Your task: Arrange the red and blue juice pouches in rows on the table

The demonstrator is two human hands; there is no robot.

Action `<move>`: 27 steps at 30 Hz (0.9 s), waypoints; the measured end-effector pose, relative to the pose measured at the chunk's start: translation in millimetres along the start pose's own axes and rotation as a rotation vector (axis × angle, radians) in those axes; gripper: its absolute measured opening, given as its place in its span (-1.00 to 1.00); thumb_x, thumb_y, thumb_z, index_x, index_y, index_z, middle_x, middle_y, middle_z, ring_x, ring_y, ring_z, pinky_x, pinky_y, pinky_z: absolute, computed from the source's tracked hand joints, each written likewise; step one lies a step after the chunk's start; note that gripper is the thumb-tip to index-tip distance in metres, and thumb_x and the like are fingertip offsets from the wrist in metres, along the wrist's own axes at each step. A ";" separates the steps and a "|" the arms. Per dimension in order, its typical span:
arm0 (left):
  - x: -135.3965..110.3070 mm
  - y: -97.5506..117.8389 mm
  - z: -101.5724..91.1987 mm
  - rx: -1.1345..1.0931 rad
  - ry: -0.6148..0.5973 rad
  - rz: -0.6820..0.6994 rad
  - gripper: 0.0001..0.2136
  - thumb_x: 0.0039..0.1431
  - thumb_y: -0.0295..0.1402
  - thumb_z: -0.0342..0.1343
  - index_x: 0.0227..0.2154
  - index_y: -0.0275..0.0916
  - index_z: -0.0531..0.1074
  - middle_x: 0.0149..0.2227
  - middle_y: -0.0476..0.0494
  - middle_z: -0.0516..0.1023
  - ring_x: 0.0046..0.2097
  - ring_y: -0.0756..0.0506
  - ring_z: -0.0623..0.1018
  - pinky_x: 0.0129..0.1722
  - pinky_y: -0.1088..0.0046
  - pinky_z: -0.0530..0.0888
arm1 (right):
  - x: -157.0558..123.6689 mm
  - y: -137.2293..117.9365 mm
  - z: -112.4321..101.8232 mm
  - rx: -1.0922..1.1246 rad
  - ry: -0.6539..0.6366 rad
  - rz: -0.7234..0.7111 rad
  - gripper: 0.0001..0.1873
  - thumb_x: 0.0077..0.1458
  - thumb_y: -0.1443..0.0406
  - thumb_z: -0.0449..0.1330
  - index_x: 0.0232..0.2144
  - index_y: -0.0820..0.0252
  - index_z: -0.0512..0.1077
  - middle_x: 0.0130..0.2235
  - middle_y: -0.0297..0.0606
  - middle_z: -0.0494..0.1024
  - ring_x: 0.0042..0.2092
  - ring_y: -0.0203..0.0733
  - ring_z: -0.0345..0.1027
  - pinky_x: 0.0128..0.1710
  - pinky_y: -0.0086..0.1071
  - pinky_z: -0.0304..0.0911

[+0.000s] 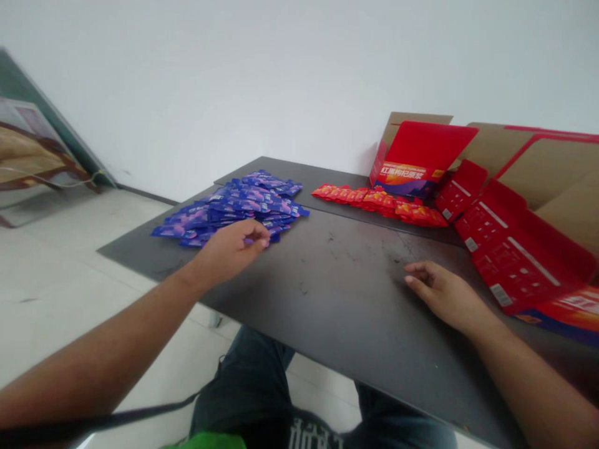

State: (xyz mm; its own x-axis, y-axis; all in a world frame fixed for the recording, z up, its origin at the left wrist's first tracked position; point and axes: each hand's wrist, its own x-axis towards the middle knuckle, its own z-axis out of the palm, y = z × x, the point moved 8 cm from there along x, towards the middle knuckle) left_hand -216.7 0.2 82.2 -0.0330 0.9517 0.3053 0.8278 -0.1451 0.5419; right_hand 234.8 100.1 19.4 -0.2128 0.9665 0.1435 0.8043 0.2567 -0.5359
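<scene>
My left hand (233,247) is over the near right edge of a heap of blue-purple sachets (229,202) on the dark table. Its thumb and fingertips come together in a loose pinch, and no sachet shows between them. On the other side, my right hand (442,290) hovers above or rests on the tabletop; I cannot tell which. Its fingers are half curled, with the thumb apart from them and nothing in between. Red-orange sachets (374,201) lie in an overlapping row farther back, in front of an upright red box (412,168) with its lid flap raised.
More red cartons (524,249) with open flaps crowd the right side of the dark table (322,299), close to my right forearm. A white wall (281,75) stands behind. A wooden seat (32,156) is at the far left. My legs are below the table's near edge.
</scene>
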 end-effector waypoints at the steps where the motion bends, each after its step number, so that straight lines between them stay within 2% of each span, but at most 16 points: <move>1: 1.9 -12.8 -9.2 0.068 0.024 -0.017 -0.75 0.33 -0.17 0.12 -0.11 -0.17 0.60 -0.07 -0.16 0.70 -0.06 -0.21 0.65 0.04 0.29 0.56 | -0.1 0.5 0.9 -0.003 -0.007 0.001 -0.64 0.16 0.01 0.21 -0.12 0.05 0.56 -0.29 -0.19 0.72 -0.29 0.03 0.64 -0.31 -0.17 0.46; 5: 32.7 -62.9 -44.3 0.321 0.107 -0.061 -0.63 0.32 -0.17 0.08 0.04 -0.24 0.61 0.07 -0.21 0.68 0.07 -0.28 0.61 0.19 0.22 0.51 | -0.5 2.7 4.4 -0.009 -0.033 0.006 -0.61 0.16 -0.02 0.21 -0.10 0.06 0.55 -0.25 -0.17 0.74 -0.24 0.06 0.67 -0.22 -0.12 0.49; 7: 57.1 -82.6 -53.0 0.400 0.101 -0.022 -0.55 0.33 -0.15 0.06 0.13 -0.30 0.58 0.17 -0.28 0.64 0.17 -0.31 0.57 0.29 0.18 0.45 | -0.3 4.0 5.6 -0.020 -0.039 0.006 -0.59 0.16 -0.02 0.21 -0.09 0.07 0.56 -0.24 -0.17 0.74 -0.24 0.06 0.67 -0.21 -0.11 0.49; 10: 90.0 -109.2 -49.9 0.512 0.031 0.023 -0.45 0.36 -0.11 0.03 0.26 -0.32 0.50 0.28 -0.34 0.57 0.32 -0.32 0.49 0.39 0.15 0.35 | 0.0 4.1 5.6 -0.034 -0.035 -0.012 -0.60 0.17 -0.02 0.21 -0.09 0.07 0.56 -0.24 -0.17 0.75 -0.25 0.06 0.67 -0.22 -0.10 0.48; 13: 109.9 -128.3 -32.9 0.610 -0.087 0.047 -0.39 0.39 -0.04 -0.03 0.29 -0.37 0.48 0.30 -0.43 0.54 0.35 -0.34 0.46 0.41 0.14 0.31 | -0.2 2.9 5.3 -0.032 -0.037 -0.024 -0.61 0.18 -0.01 0.20 -0.08 0.05 0.56 -0.26 -0.19 0.75 -0.27 0.05 0.66 -0.26 -0.11 0.48; 16: 119.8 -136.4 -18.6 0.691 -0.159 0.052 -0.34 0.42 0.05 -0.11 0.27 -0.36 0.51 0.26 -0.46 0.56 0.32 -0.37 0.47 0.38 0.11 0.31 | -0.7 2.5 5.5 -0.035 -0.048 -0.012 -0.60 0.19 -0.02 0.19 -0.07 0.05 0.55 -0.27 -0.20 0.74 -0.28 0.05 0.66 -0.28 -0.12 0.47; 20: 129.2 -138.2 -9.0 0.759 -0.212 0.029 -0.29 0.43 0.10 -0.14 0.32 -0.36 0.47 0.30 -0.50 0.53 0.33 -0.40 0.45 0.39 0.09 0.26 | -1.2 2.0 5.9 -0.043 -0.052 -0.015 -0.60 0.18 -0.02 0.19 -0.07 0.04 0.55 -0.27 -0.21 0.73 -0.29 0.04 0.65 -0.28 -0.13 0.46; 24: 135.7 -142.5 -2.1 0.741 -0.268 0.012 -0.19 0.38 0.21 -0.09 0.39 -0.36 0.40 0.36 -0.54 0.47 0.33 -0.45 0.46 0.35 0.08 0.30 | -1.5 1.9 7.2 -0.045 -0.075 -0.015 -0.58 0.19 -0.03 0.18 -0.05 0.04 0.54 -0.27 -0.21 0.73 -0.28 0.03 0.65 -0.28 -0.14 0.45; 27: 136.4 -142.3 1.2 0.728 -0.279 0.038 -0.18 0.34 0.26 -0.05 0.40 -0.29 0.40 0.35 -0.49 0.48 0.35 -0.44 0.43 0.37 0.08 0.28 | -2.2 0.6 7.2 -0.038 -0.095 -0.008 -0.58 0.18 -0.03 0.18 -0.04 0.03 0.54 -0.28 -0.23 0.72 -0.30 0.02 0.64 -0.30 -0.15 0.45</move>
State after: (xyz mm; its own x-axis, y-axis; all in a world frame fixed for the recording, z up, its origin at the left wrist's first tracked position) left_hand -338.4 151.0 45.8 0.0645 0.9965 0.0530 0.9879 -0.0563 -0.1445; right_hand 231.7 98.2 12.8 -0.2696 0.9606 0.0676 0.8223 0.2662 -0.5029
